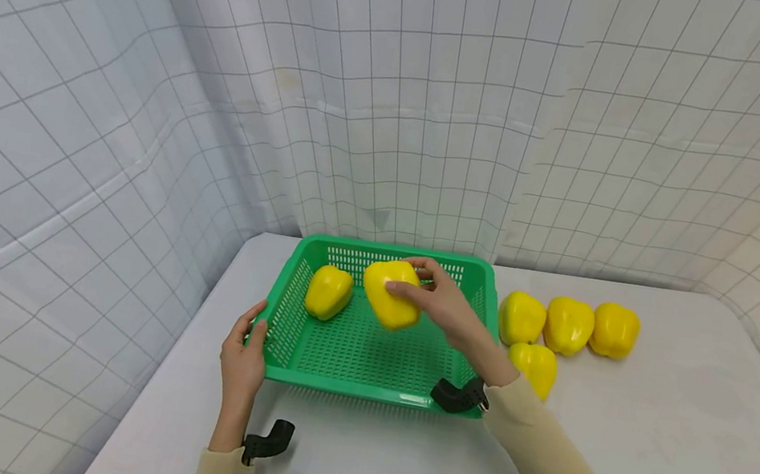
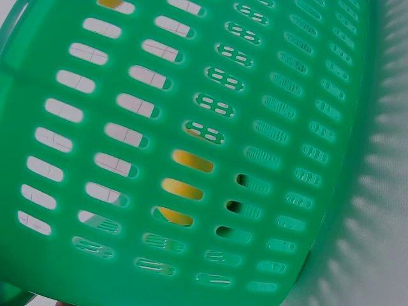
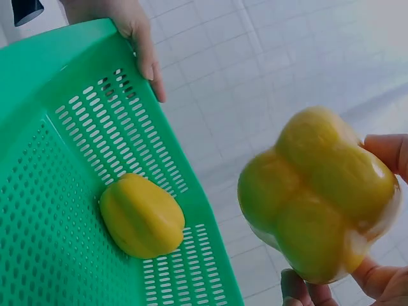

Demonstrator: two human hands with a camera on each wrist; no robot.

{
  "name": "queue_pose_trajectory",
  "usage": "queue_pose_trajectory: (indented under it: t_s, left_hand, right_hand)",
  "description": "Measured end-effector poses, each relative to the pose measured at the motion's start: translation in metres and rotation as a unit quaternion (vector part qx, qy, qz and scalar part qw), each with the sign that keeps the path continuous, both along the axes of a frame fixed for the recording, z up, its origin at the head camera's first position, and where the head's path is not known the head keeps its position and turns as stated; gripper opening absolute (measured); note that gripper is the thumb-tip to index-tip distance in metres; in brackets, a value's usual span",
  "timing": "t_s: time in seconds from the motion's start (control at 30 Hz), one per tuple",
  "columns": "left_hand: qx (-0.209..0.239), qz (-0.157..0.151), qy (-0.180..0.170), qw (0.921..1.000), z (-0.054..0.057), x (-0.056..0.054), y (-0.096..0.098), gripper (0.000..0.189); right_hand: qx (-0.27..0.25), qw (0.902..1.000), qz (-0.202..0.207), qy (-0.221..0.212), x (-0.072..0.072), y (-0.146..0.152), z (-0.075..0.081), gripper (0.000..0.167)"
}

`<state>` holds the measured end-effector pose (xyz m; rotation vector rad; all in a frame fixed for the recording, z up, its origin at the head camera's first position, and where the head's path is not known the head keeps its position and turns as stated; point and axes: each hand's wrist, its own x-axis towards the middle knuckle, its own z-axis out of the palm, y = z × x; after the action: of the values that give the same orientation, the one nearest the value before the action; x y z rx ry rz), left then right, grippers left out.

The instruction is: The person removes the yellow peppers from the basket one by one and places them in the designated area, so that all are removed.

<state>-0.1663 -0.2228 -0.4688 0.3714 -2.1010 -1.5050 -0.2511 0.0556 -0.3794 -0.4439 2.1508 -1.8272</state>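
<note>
A yellow bell pepper (image 1: 390,295) is pinched between the thumb and fingers of my right hand (image 1: 440,298), held above the green basket (image 1: 366,388). The right wrist view shows that pepper (image 3: 319,197) from its lobed end. My left hand (image 1: 244,351) grips the basket's left rim, thumb on the inner side. Inside the basket, toward its back left, lies another yellow bell pepper (image 1: 329,293). Through the slots of the basket wall (image 2: 153,121), bits of yellow show in the left wrist view; the left hand is mostly hidden there.
Right of the basket, several yellow bell peppers (image 1: 568,326) are grouped on the white table (image 1: 672,440), one partly behind my right forearm. Grid-patterned white curtains (image 1: 441,116) hang behind and along the left side. Black camera mounts (image 1: 269,440) sit on both wrists.
</note>
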Motion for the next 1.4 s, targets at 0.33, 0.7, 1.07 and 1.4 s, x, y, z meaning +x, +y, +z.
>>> queue_pose_trajectory:
  t_s: [0.33,0.7,1.07,1.4]
  left_hand:
    - [-0.002,-0.002,-0.012,0.9999,0.001,-0.001,-0.001,0.036]
    - [0.007,-0.006,-0.005,0.9999,0.001,-0.002,-0.002,0.035]
    - [0.013,-0.007,-0.011,0.9998,-0.001,-0.001,-0.003,0.036]
    - [0.019,-0.012,-0.011,0.9997,-0.001,-0.001,-0.003,0.036]
  right_hand:
    - [-0.054,0.9950,-0.074,0.039,0.012,0.031,0.000,0.051]
    - [-0.044,0.9835,-0.171,0.041,0.023,0.066,-0.004,0.055]
    - [-0.059,0.9723,-0.226,0.013,0.035,0.098,-0.017,0.057]
    - [-0.054,0.9577,-0.283,-0.006,0.045,0.135,-0.028,0.061]
